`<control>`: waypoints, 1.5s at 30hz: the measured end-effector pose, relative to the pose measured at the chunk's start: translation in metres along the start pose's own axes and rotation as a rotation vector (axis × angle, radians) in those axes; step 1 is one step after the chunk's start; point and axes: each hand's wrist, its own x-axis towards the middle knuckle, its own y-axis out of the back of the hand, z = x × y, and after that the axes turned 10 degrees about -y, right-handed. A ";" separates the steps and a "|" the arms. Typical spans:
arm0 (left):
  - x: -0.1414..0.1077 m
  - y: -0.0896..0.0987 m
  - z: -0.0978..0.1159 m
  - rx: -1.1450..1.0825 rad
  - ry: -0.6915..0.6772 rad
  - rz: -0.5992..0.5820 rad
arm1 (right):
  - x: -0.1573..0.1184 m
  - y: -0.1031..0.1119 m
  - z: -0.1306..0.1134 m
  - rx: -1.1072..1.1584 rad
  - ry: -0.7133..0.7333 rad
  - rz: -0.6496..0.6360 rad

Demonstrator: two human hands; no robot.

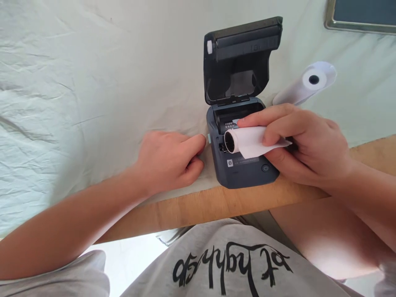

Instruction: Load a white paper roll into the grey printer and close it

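Note:
A dark label printer (221, 175) stands near the table's front edge with its black lid (236, 62) raised. My right hand (312, 142) grips a small paper roll (247, 140) on a hollow core, held over the printer's front part; a loose flap of paper hangs from it. The core's open end faces left. My left hand (173, 161) rests on the cloth just left of the printer, its fingers curled and the fingertips close to the printer's side. Whether those fingers hold anything is hidden.
A larger white paper roll (311, 80) with a black core stands behind my right hand. At the back right lies a dark panel with a metal frame (359, 24). Pale wrinkled cloth (93, 82) covers the table, leaving a wooden front edge (185, 210) showing.

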 end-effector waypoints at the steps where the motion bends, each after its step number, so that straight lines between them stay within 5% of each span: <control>1: 0.000 0.000 0.000 0.001 0.003 -0.001 | 0.001 0.001 0.000 0.006 -0.001 -0.011; 5: -0.001 -0.005 -0.001 0.021 -0.007 0.023 | 0.009 0.011 -0.006 -0.007 0.019 -0.033; 12: -0.007 -0.025 -0.007 0.062 -0.099 0.267 | 0.029 0.015 0.000 -0.165 0.071 0.115; 24: -0.009 -0.027 -0.012 -0.208 -0.220 0.573 | 0.014 0.003 0.003 0.076 0.058 0.039; 29: -0.009 -0.018 -0.013 -0.079 -0.428 0.470 | 0.011 0.003 -0.003 0.156 0.046 -0.067; 35: -0.018 -0.025 -0.016 -0.085 -0.391 0.470 | 0.016 0.021 0.002 0.228 -0.004 -0.258; 41: -0.021 -0.029 -0.020 -0.076 -0.420 0.434 | 0.020 0.019 -0.003 0.156 -0.019 -0.199; 45: -0.023 -0.027 -0.023 -0.050 -0.487 0.406 | 0.022 0.016 -0.013 0.072 -0.142 0.023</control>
